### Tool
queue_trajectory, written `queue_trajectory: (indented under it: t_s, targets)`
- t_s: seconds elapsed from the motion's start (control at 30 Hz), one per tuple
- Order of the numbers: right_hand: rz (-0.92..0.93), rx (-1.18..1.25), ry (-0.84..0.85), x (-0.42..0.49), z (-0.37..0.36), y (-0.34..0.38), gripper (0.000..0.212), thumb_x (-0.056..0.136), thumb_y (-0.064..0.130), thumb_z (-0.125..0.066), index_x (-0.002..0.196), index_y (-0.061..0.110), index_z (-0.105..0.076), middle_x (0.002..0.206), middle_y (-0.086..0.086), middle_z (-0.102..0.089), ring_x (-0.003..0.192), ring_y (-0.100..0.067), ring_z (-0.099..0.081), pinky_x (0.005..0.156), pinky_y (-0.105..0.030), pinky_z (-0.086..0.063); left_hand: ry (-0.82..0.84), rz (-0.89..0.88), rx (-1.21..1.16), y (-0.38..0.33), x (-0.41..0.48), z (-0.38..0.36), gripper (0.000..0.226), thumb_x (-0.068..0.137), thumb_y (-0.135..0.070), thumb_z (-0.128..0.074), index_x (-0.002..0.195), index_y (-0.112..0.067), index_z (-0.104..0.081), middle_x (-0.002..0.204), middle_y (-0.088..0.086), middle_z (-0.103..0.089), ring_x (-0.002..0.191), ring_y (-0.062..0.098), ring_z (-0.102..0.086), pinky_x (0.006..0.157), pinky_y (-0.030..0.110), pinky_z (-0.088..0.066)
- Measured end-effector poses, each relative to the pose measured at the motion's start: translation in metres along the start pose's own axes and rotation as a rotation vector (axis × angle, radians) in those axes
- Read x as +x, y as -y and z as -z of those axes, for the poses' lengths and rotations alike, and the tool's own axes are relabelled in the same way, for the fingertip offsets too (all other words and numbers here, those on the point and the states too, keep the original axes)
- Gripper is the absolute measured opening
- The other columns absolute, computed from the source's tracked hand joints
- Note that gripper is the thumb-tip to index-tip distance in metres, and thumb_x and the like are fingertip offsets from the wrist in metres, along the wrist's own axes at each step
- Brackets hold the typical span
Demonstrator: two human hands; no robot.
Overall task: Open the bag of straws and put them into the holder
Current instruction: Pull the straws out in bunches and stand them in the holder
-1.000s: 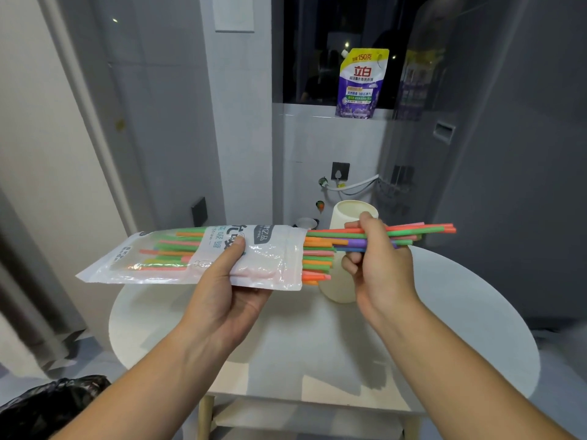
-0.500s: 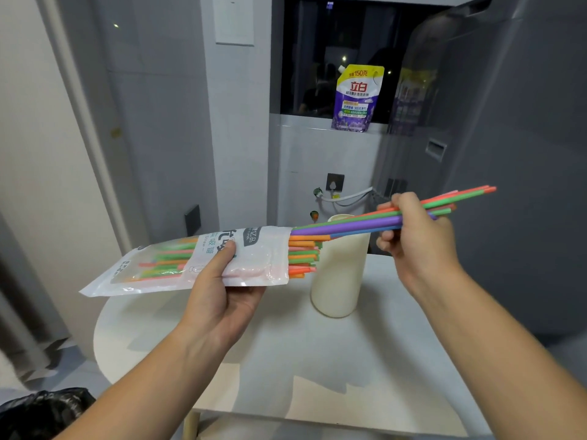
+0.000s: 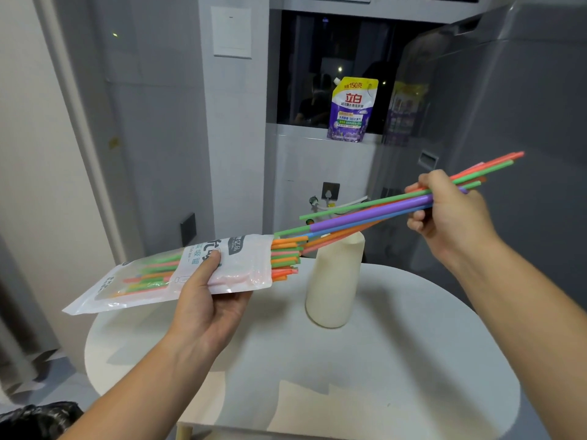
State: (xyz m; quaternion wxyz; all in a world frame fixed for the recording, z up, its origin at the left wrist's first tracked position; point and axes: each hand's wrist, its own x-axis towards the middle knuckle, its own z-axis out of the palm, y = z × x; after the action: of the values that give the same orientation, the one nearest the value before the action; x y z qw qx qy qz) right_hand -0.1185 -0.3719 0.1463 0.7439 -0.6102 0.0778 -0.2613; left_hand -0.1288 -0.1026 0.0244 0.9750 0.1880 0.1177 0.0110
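Purple detergent pouch (image 3: 352,112) on window ledge (image 3: 301,132) (black bag (image 3: 35,420) bottom-left)

From the bag (image 3: 152,277) in the left hand (image 3: 206,303) up to the right hand (image 3: 451,214), the bundle of straws (image 3: 365,215) slants across the mouth of the holder (image 3: 333,281) in this view, barring the straight way down. The grey appliance (image 3: 514,106) stands near behind the right hand; bare table (image 3: 381,376) lies in front of the holder.

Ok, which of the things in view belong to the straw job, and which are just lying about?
Job:
- straw bag, gripped by the left hand
- bundle of straws, gripped by the right hand, lower ends at the bag's mouth
- cream holder on the table

Lying about:
- detergent pouch on the ledge
- black bin bag, bottom left
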Motion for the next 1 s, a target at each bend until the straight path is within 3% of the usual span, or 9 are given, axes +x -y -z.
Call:
queue_trajectory:
  t_s: [0.23, 0.43, 0.67, 1.0]
  targets:
    - [0.052, -0.035, -0.044, 0.012, 0.016, 0.025, 0.021, 0.086, 0.013, -0.055, 0.066, 0.009, -0.058, 0.061, -0.004, -0.059, 0.037, -0.01, -0.039, 0.039, -0.019, -0.035, 0.006, 0.007, 0.008, 0.006, 0.002, 0.0, 0.039, 0.098, -0.012, -0.065, 0.137, -0.013, -0.063, 0.115, 0.008, -0.082, 0.099, 0.023, -0.08, 0.074, 0.047, -0.066]
    - [0.144, -0.155, -0.12, 0.026, 0.018, 0.044, 0.016, 0.083, 0.016, -0.056, 0.069, 0.01, -0.06, 0.067, -0.002, -0.066, 0.038, -0.011, -0.043, 0.04, -0.02, -0.039, 0.043, 0.042, 0.06, 0.017, 0.002, 0.002, 0.044, 0.097, -0.013, -0.067, 0.141, -0.015, -0.062, 0.124, 0.006, -0.079, 0.114, 0.025, -0.076, 0.091, 0.054, -0.06]
    - [0.138, -0.232, -0.114, 0.037, 0.026, 0.052, 0.02, 0.082, 0.022, -0.058, 0.09, 0.004, -0.063, 0.072, -0.003, -0.067, 0.037, -0.008, -0.048, 0.043, -0.021, -0.044, 0.028, 0.038, 0.066, 0.019, 0.003, 0.001, 0.039, 0.098, -0.012, -0.065, 0.137, -0.014, -0.063, 0.119, 0.006, -0.08, 0.105, 0.023, -0.079, 0.085, 0.053, -0.062]
    - [0.182, -0.156, -0.161, 0.039, 0.042, 0.067, 0.014, 0.081, 0.018, -0.056, 0.068, 0.013, -0.057, 0.065, -0.001, -0.063, 0.041, -0.011, -0.046, 0.042, -0.019, -0.039, -0.01, 0.035, 0.05, 0.019, 0.01, 0.003, 0.039, 0.098, -0.01, -0.066, 0.137, -0.014, -0.063, 0.118, 0.006, -0.081, 0.108, 0.023, -0.077, 0.083, 0.05, -0.064]
